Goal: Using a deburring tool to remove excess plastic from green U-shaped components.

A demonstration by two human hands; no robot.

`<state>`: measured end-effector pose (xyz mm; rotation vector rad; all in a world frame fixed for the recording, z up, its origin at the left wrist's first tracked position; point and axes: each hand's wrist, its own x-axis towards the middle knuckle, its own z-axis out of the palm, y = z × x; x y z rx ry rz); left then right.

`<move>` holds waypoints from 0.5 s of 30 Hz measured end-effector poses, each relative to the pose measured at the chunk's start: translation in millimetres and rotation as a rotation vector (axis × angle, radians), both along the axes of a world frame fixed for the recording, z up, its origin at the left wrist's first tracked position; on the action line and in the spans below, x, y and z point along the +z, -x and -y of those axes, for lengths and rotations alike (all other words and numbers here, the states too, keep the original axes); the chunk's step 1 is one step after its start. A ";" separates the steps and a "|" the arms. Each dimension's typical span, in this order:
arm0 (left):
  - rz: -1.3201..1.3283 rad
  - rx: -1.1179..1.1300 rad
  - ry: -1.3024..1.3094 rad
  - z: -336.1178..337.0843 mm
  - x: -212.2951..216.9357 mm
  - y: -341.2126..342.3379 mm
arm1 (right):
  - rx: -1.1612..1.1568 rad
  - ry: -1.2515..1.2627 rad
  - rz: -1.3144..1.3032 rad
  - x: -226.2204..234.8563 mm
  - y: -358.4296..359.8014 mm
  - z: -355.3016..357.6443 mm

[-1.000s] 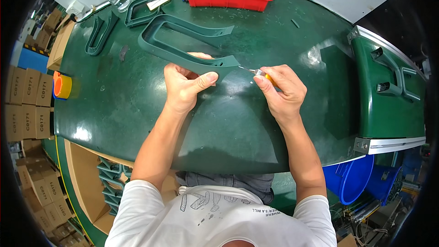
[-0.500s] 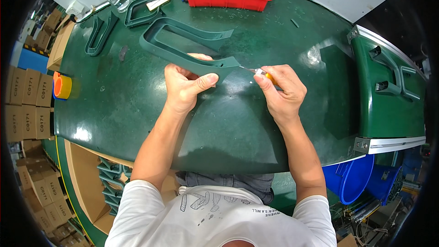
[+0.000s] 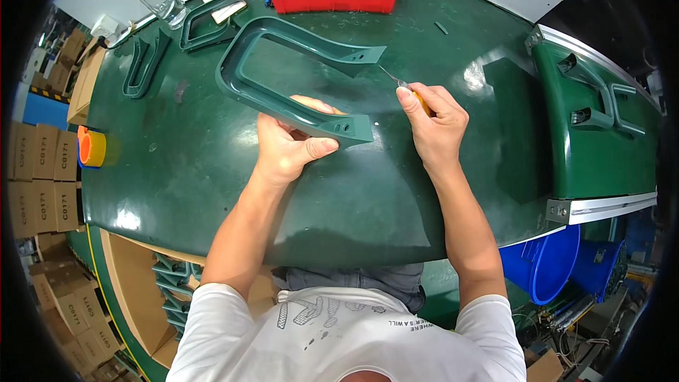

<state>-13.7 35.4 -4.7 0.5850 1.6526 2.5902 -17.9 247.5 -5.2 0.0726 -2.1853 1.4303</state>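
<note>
The left hand (image 3: 290, 145) clasps the green plastic frame (image 3: 283, 74) mid-desk (image 3: 212, 170); the right hand (image 3: 435, 124) pinches a small knife (image 3: 403, 85), its blade touching the frame's far arm.

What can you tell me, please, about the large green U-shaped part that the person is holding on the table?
The green U-shaped part is a dark green moulding, plastic by the look of it, with a raised rim and a recessed channel along its length. Its closed bend points toward the person's left, and its two arms end at the right. The near arm's end shows two small holes. The left hand grips that near arm, tilting the part up off the green table. The right hand holds a thin blade close to the far arm's end.
</note>
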 end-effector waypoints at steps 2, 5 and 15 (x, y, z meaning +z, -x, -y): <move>-0.009 -0.008 0.009 -0.1 -0.8 -0.4 | -0.001 0.011 -0.005 1.4 1.0 -1.0; -0.022 -0.026 0.017 -0.2 -1.4 -0.7 | 0.002 0.009 0.013 4.2 2.4 -2.4; -0.037 -0.048 -0.009 -1.4 -2.0 -1.3 | -0.002 0.003 0.000 1.6 2.9 -2.4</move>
